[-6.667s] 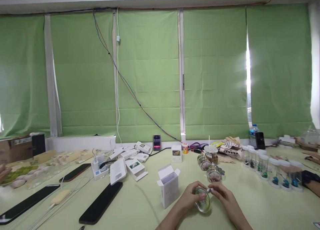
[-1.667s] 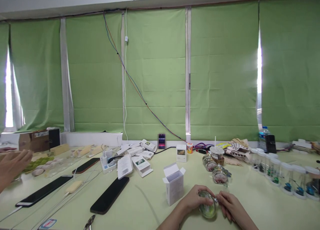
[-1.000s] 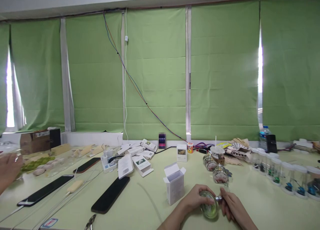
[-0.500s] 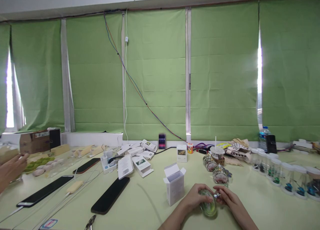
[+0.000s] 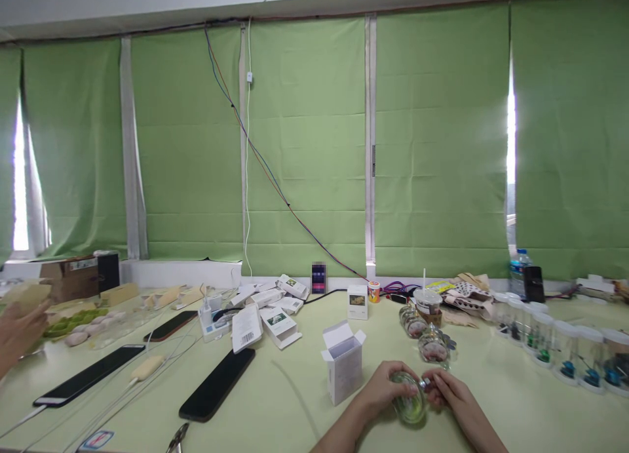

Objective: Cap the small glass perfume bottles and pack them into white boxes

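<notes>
A round, clear glass bottle with something yellow-green inside is tilted low over the table at the lower right. My left hand is closed around its left side, thumb on the glass. On the right, my right hand pinches the bottle's shiny neck or small cap between its fingertips, which partly hide that part. An upright white carton with raised flaps stands left of my left hand. Just beyond my hands lie similar round glass bottles with pinkish contents.
A closed white carton and a heap of small white boxes lie further back. Black phones and cables occupy the left. Clear cylinders line the right. Another person's hand works at the far left.
My right fingers have shifted slightly at the bottle's neck, while my left hand stays almost still. At the far left, the other person's hand has moved a little, with a pale object in it.
</notes>
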`<action>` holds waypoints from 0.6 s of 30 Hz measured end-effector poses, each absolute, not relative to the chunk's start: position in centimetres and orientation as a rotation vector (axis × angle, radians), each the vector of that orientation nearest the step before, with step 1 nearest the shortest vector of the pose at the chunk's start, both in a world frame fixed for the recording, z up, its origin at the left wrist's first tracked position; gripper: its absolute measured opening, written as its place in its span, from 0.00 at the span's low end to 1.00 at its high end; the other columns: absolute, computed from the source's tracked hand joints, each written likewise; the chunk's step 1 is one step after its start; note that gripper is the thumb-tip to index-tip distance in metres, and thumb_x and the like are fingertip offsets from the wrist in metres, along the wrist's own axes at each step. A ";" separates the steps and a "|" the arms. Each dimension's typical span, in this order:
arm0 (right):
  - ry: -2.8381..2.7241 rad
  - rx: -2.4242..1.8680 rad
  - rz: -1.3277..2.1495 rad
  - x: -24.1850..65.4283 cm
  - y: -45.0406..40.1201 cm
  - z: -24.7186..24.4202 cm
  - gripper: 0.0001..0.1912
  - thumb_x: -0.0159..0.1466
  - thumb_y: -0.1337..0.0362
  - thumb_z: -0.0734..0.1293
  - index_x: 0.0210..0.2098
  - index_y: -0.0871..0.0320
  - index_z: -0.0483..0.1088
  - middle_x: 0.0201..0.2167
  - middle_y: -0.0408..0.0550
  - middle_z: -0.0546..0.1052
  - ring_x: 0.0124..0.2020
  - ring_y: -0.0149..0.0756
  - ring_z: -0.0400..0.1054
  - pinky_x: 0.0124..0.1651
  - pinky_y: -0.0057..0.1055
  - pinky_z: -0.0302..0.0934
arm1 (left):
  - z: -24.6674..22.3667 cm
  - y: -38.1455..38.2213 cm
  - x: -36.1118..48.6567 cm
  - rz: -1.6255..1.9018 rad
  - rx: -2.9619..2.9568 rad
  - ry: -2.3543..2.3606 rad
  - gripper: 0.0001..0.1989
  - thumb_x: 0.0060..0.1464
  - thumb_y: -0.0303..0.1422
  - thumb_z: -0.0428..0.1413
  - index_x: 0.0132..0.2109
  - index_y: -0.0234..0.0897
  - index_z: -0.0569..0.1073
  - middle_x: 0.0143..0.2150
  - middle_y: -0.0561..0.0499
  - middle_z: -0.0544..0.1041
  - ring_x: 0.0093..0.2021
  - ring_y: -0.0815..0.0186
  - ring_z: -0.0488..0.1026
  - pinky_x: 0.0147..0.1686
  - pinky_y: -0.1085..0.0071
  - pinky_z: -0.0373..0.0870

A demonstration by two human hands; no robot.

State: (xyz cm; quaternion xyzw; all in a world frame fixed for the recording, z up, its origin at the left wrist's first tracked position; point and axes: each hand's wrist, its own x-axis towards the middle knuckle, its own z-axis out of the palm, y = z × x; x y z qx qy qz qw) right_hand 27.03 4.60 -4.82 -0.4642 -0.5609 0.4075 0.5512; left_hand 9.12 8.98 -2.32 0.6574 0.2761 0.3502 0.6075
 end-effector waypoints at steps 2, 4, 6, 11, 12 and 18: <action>-1.341 -1.107 0.960 27.0 4.5 -4.7 0.31 0.49 0.35 0.63 0.29 0.58 0.72 0.19 0.45 0.72 0.21 0.35 0.66 0.28 0.31 0.60 | -2.2 8.9 9.1 0.813 1.524 0.637 0.20 0.30 0.36 0.67 0.34 0.31 0.79 0.26 0.53 0.73 0.29 0.68 0.66 0.33 0.71 0.60; -1.348 -1.122 0.957 26.9 4.5 -4.7 0.31 0.49 0.35 0.62 0.29 0.58 0.72 0.19 0.45 0.72 0.21 0.35 0.66 0.27 0.31 0.60 | -2.2 8.8 9.1 0.816 1.523 0.636 0.20 0.30 0.35 0.66 0.35 0.31 0.79 0.26 0.53 0.73 0.28 0.68 0.66 0.33 0.71 0.60; -1.347 -1.134 0.950 26.9 4.5 -4.6 0.31 0.48 0.35 0.62 0.28 0.58 0.71 0.19 0.45 0.72 0.20 0.35 0.66 0.26 0.30 0.60 | -2.2 8.7 9.1 0.817 1.513 0.636 0.19 0.30 0.35 0.66 0.35 0.31 0.79 0.26 0.53 0.73 0.28 0.69 0.65 0.33 0.71 0.60; -1.342 -1.154 0.926 27.0 4.8 -5.0 0.30 0.49 0.35 0.61 0.26 0.58 0.70 0.17 0.43 0.71 0.18 0.32 0.64 0.23 0.29 0.57 | -2.3 8.7 9.1 0.819 1.508 0.638 0.18 0.31 0.34 0.66 0.34 0.31 0.79 0.25 0.53 0.73 0.27 0.69 0.65 0.32 0.72 0.60; -1.341 -1.158 0.922 27.0 4.9 -5.2 0.30 0.49 0.35 0.61 0.26 0.57 0.70 0.17 0.43 0.71 0.17 0.32 0.63 0.23 0.28 0.57 | -2.3 8.7 9.1 0.817 1.508 0.638 0.18 0.31 0.35 0.66 0.34 0.31 0.79 0.25 0.53 0.72 0.27 0.69 0.65 0.32 0.72 0.60; -1.350 -1.176 0.903 27.1 5.1 -5.7 0.30 0.50 0.35 0.60 0.25 0.57 0.69 0.17 0.42 0.70 0.16 0.30 0.61 0.21 0.27 0.54 | -2.2 8.7 9.1 0.803 1.525 0.652 0.20 0.29 0.37 0.67 0.33 0.31 0.78 0.25 0.54 0.72 0.27 0.70 0.65 0.33 0.72 0.60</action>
